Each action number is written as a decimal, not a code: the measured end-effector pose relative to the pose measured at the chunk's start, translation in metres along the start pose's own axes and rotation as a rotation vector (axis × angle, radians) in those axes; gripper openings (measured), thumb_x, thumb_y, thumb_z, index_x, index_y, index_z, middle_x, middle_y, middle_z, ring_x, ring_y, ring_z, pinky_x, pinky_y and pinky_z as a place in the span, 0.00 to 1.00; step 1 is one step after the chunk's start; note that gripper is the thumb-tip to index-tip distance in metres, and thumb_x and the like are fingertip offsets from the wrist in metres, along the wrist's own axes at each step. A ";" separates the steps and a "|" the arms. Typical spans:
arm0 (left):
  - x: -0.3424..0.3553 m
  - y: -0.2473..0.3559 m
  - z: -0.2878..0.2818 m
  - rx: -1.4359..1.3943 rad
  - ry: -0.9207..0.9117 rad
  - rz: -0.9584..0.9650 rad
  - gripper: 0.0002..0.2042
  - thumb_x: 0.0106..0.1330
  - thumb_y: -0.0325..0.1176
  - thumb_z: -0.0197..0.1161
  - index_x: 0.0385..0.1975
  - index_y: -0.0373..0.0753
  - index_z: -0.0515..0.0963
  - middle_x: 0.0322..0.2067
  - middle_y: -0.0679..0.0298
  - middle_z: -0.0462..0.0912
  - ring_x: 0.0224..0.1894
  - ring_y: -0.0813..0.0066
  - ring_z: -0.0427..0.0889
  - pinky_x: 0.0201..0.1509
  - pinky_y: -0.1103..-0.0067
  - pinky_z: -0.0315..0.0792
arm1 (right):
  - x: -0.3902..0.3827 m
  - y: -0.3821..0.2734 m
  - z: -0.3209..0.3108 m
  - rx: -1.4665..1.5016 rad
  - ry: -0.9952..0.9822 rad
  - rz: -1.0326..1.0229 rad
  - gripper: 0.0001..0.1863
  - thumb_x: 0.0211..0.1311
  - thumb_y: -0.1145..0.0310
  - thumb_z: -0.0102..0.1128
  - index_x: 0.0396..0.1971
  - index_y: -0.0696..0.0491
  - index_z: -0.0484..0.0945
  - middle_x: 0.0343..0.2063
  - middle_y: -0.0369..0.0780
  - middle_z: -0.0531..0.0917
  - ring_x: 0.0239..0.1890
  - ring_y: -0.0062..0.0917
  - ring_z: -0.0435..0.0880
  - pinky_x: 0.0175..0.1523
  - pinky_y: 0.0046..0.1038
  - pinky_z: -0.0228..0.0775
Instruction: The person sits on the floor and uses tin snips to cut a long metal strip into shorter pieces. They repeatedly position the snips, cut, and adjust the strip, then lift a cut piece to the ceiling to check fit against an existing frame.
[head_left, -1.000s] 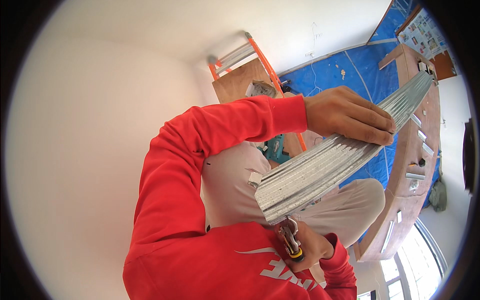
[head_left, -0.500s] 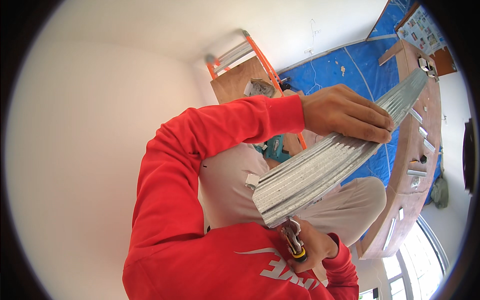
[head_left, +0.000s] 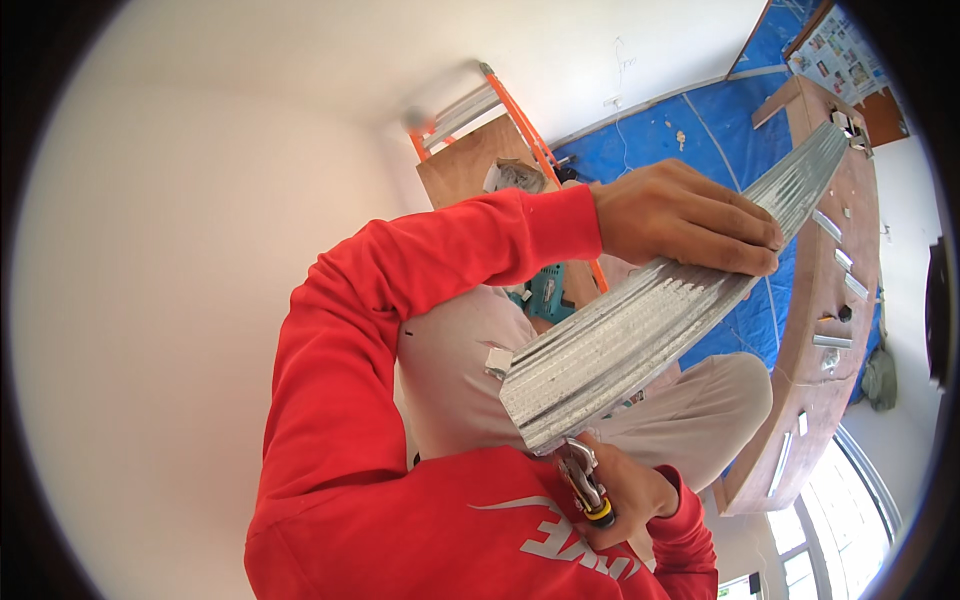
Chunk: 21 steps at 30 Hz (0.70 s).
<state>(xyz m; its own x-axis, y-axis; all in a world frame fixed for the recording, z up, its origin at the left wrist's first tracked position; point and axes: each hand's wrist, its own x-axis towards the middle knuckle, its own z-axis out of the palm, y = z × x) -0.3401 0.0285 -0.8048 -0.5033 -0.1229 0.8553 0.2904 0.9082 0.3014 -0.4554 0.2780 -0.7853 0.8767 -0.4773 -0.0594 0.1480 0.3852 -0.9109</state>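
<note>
A long ribbed metal stud (head_left: 600, 365) stretches from in front of my chest toward the far right. My left hand (head_left: 690, 220) lies over it partway along, thumb side hidden and fingers wrapped over the far edge. My right hand (head_left: 625, 490) is closed round tin snips (head_left: 588, 485) with metal jaws and a yellow and black handle end. The jaws touch or sit just under the stud's near end; whether they bite into the metal cannot be made out. My raised knee is under the stud.
A long wooden board or bench (head_left: 810, 400) on the right carries small metal offcuts. An orange stepladder (head_left: 520, 115) stands at the wall, with a plywood sheet (head_left: 460, 160) and an open box (head_left: 515, 175). A teal power tool (head_left: 547, 293) lies beyond my thigh. Blue sheeting (head_left: 715, 130) covers the floor.
The stud and my left hand have shifted very slightly to the left and up. The snips stay at the stud's near end, in my right hand.
</note>
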 end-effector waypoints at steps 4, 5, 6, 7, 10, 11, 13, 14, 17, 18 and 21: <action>0.000 0.001 0.001 -0.012 0.005 -0.001 0.17 0.63 0.29 0.67 0.53 0.45 0.83 0.50 0.62 0.86 0.52 0.65 0.88 0.44 0.74 0.86 | 0.001 -0.001 0.001 0.011 0.008 -0.016 0.42 0.41 0.70 0.72 0.59 0.65 0.62 0.35 0.45 0.80 0.38 0.34 0.81 0.48 0.30 0.73; 0.000 0.001 0.001 -0.014 0.004 -0.002 0.17 0.63 0.30 0.66 0.53 0.45 0.83 0.50 0.62 0.86 0.52 0.65 0.88 0.44 0.74 0.86 | 0.001 -0.001 0.001 -0.009 0.014 -0.028 0.42 0.41 0.70 0.72 0.59 0.65 0.62 0.34 0.45 0.80 0.38 0.34 0.80 0.49 0.30 0.73; 0.000 0.001 0.001 -0.015 0.003 -0.003 0.17 0.63 0.30 0.66 0.53 0.45 0.83 0.50 0.62 0.86 0.52 0.65 0.88 0.44 0.74 0.86 | 0.001 -0.001 0.001 0.005 0.014 -0.029 0.42 0.41 0.70 0.72 0.59 0.65 0.62 0.34 0.45 0.80 0.38 0.34 0.80 0.49 0.30 0.73; 0.001 0.001 0.001 -0.014 0.001 -0.001 0.17 0.63 0.30 0.66 0.53 0.45 0.83 0.50 0.62 0.86 0.52 0.66 0.88 0.44 0.74 0.86 | 0.001 -0.001 0.001 0.012 0.013 -0.025 0.42 0.41 0.70 0.71 0.59 0.65 0.62 0.34 0.45 0.80 0.37 0.35 0.80 0.49 0.31 0.73; 0.001 0.001 0.001 -0.012 0.000 0.001 0.17 0.63 0.30 0.66 0.53 0.45 0.83 0.50 0.62 0.86 0.52 0.66 0.88 0.44 0.74 0.85 | 0.002 -0.001 0.002 0.018 0.010 -0.016 0.42 0.41 0.70 0.71 0.59 0.65 0.62 0.33 0.44 0.80 0.37 0.35 0.80 0.48 0.31 0.73; 0.001 0.001 0.001 -0.015 0.001 0.001 0.17 0.63 0.30 0.66 0.53 0.45 0.83 0.50 0.62 0.86 0.52 0.66 0.88 0.44 0.74 0.85 | 0.002 -0.001 0.001 0.015 0.013 -0.013 0.42 0.42 0.70 0.71 0.59 0.65 0.61 0.32 0.44 0.80 0.37 0.35 0.80 0.48 0.31 0.73; 0.001 0.001 0.001 -0.016 0.000 -0.001 0.17 0.64 0.29 0.66 0.53 0.45 0.83 0.50 0.62 0.86 0.52 0.66 0.88 0.44 0.74 0.85 | 0.002 -0.001 0.001 0.019 -0.001 -0.014 0.42 0.42 0.70 0.71 0.59 0.65 0.61 0.32 0.44 0.80 0.36 0.34 0.80 0.47 0.31 0.73; 0.001 0.001 0.000 -0.013 -0.003 -0.002 0.17 0.64 0.29 0.66 0.53 0.45 0.83 0.51 0.62 0.86 0.52 0.66 0.88 0.44 0.74 0.85 | 0.002 -0.001 0.001 0.013 -0.005 -0.012 0.42 0.42 0.70 0.71 0.59 0.65 0.60 0.32 0.43 0.80 0.36 0.34 0.80 0.47 0.31 0.72; 0.000 0.001 -0.001 -0.004 -0.002 -0.007 0.17 0.63 0.29 0.66 0.53 0.45 0.83 0.51 0.62 0.86 0.52 0.66 0.88 0.43 0.74 0.85 | 0.003 -0.002 0.000 0.000 -0.016 -0.034 0.42 0.42 0.70 0.71 0.59 0.65 0.60 0.31 0.43 0.81 0.35 0.34 0.80 0.47 0.31 0.72; 0.000 0.001 -0.002 -0.002 0.000 -0.008 0.17 0.63 0.29 0.66 0.53 0.45 0.83 0.51 0.62 0.86 0.52 0.66 0.88 0.43 0.74 0.85 | 0.003 -0.002 -0.001 0.020 -0.019 -0.030 0.42 0.42 0.70 0.71 0.59 0.65 0.60 0.31 0.43 0.81 0.35 0.34 0.80 0.47 0.31 0.72; -0.001 0.000 -0.003 -0.005 -0.007 -0.011 0.17 0.63 0.29 0.66 0.53 0.46 0.83 0.51 0.62 0.86 0.53 0.66 0.87 0.43 0.74 0.85 | 0.003 -0.003 -0.002 0.013 -0.019 -0.030 0.42 0.42 0.70 0.71 0.59 0.65 0.60 0.32 0.42 0.81 0.36 0.33 0.80 0.47 0.30 0.72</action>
<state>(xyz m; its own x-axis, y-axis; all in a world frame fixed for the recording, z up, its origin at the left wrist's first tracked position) -0.3372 0.0274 -0.8042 -0.5123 -0.1297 0.8490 0.2886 0.9050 0.3124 -0.4536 0.2741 -0.7838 0.8802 -0.4740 -0.0244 0.1801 0.3811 -0.9068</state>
